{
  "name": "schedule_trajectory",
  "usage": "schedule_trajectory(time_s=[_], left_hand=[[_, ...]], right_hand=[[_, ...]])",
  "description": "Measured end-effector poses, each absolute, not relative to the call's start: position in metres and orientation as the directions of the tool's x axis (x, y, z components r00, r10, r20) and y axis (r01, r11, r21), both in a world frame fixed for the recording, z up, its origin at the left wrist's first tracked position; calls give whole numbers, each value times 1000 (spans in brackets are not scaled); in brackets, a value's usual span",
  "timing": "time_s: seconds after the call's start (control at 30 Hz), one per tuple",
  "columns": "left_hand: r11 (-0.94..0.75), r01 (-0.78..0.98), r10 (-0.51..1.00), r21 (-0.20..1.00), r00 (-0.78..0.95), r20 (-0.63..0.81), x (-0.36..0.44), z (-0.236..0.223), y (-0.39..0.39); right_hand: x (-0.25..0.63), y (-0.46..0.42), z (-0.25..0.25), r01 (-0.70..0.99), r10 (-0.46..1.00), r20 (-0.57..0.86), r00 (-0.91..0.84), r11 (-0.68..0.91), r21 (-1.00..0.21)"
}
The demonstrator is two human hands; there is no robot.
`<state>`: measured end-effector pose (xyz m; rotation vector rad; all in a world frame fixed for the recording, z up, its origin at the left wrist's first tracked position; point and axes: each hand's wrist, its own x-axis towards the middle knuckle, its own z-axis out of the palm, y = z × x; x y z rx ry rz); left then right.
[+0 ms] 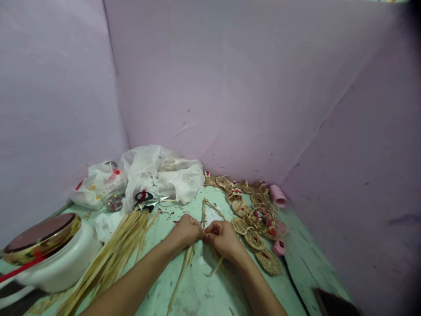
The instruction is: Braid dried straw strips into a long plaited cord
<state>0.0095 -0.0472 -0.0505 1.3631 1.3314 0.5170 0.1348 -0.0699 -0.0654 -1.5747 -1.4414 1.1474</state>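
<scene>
My left hand [188, 229] and my right hand [224, 237] meet near the middle of the table, both closed, fingertips almost touching. Between them they grip a twisted straw cord [214, 208], which rises beyond the fingers in a narrow, pointed loop. Loose straw strands [183, 277] hang down below my left hand, and a shorter end sticks out under my right. The exact spot that the fingers pinch is hidden. Close to my right hand lies a chain of coiled straw rounds [254, 239] with red and white beads.
Long dry straw strips [115, 245] lie to the left, with black-handled scissors [151, 205] behind them. A white pot [66, 267], a lidded container [42, 237] and white plastic bags [154, 171] stand further back and left. At right are a pink thread spool [278, 195] and a pink corded tool [278, 247].
</scene>
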Motion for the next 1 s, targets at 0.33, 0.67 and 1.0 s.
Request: schedule_trajectory(time_s=[0.33, 0.67, 1.0], left_hand=[[312, 301, 876, 901, 275, -396, 9, -48, -51], [376, 273, 880, 886, 196, -433, 12, -51, -49], [389, 278, 857, 878, 241, -456, 9, -37, -53]], right_hand=[[137, -69, -65, 351, 978, -207, -18, -188, -918], [141, -70, -59, 380, 974, -221, -51, -185, -906], [180, -77, -32, 485, 941, -327, -86, -247, -839]])
